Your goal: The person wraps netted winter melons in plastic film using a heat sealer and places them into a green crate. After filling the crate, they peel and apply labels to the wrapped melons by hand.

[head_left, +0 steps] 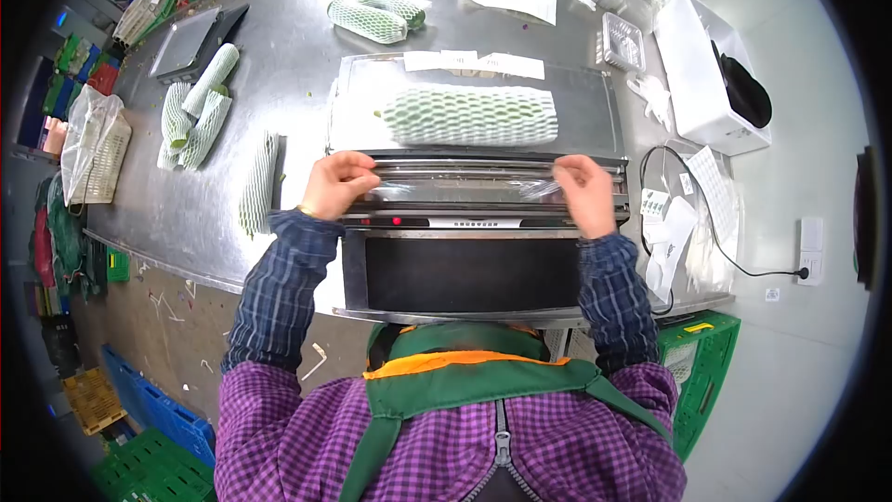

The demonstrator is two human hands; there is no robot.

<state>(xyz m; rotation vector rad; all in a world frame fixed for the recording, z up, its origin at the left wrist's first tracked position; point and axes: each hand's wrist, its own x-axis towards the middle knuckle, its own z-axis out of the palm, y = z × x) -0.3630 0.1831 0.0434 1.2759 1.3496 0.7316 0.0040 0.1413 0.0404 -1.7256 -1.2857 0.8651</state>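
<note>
At the wrapping machine (472,271), forearms (290,293) forward, left hand (333,188) and right hand (587,193) apart, fingers (353,160) pinching clear film (534,189).

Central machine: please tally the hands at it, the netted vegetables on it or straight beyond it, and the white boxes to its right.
Left hand and right hand: 2
Netted vegetables: 3 (one on, two beyond)
White box: 1
Total: 6

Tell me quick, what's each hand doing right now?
Left hand: closed, pinching one end of the film.
Right hand: closed, pinching the film's other end.
</note>
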